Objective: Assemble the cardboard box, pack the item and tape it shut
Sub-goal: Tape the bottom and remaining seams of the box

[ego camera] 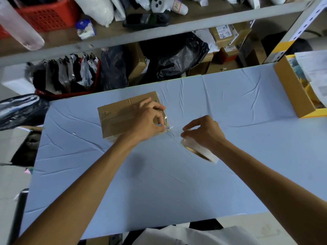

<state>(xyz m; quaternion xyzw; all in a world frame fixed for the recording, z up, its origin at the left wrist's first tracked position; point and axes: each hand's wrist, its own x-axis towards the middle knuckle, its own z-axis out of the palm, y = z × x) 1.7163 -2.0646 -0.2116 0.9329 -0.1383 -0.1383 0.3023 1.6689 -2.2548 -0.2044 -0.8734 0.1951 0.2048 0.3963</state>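
Head view. Blue-covered tabletop [177, 183] carrying closed cardboard box [120, 117], left of centre toward far edge, lying flat. Long axis left to right, slightly skewed, right short end facing tape roll [201, 150]. Left hand [146, 121] resting on that end, pinching small blue-tipped tool [160, 125], kind unclear. Right hand [203, 133] gripping roll just beside box. Clear tape strip [172, 131] stretched between. Likely risks: light box dragged by pull; slack strip twisting or sticking to cloth; ragged cut leaving end loose.
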